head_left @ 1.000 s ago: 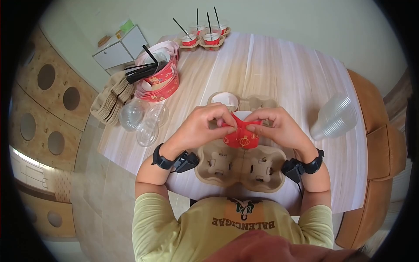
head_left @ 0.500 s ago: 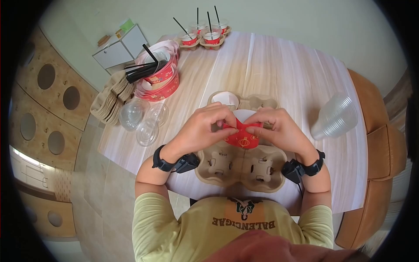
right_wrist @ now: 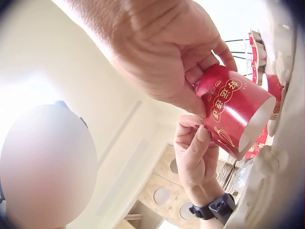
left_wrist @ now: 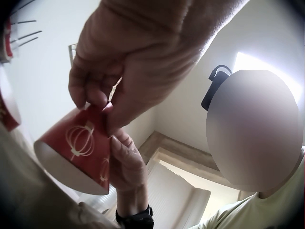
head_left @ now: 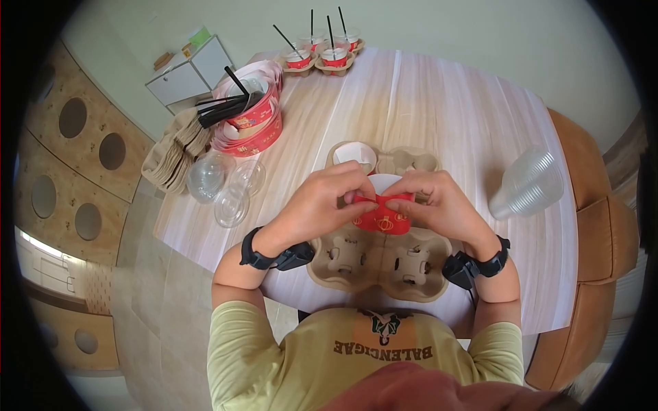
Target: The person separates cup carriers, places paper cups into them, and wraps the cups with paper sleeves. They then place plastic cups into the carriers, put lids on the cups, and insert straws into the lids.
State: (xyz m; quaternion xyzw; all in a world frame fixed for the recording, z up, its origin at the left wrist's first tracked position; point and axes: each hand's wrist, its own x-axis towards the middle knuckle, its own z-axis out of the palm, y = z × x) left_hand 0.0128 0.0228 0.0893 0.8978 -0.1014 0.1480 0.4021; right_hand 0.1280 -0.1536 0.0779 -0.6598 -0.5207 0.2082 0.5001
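Note:
Both hands hold a red paper cup sleeve (head_left: 384, 220) with gold lantern prints, bent into a curve with a white inside. My left hand (head_left: 329, 195) pinches one end between thumb and fingers; my right hand (head_left: 439, 202) pinches the other, and the thumbs nearly meet. In the left wrist view the sleeve (left_wrist: 78, 148) flares like a cone below the fingertips. Gold characters mark the sleeve (right_wrist: 233, 109) in the right wrist view. Under the hands lies a brown pulp cup carrier (head_left: 380, 264), its near cells bare. A white-lined piece (head_left: 355, 155) sits in a farther cell.
Nested clear plastic cups (head_left: 526, 185) lie at the right. Clear lids (head_left: 232, 207), stacked pulp carriers (head_left: 171, 154) and red sleeves (head_left: 257, 140) with black straws (head_left: 223, 113) are at the left. At the back, a carrier (head_left: 307, 71) bears several cups with straws.
The hands have drawn the sleeve's two ends slightly closer, and its top edge has folded lower between the thumbs. The things around it have not moved.

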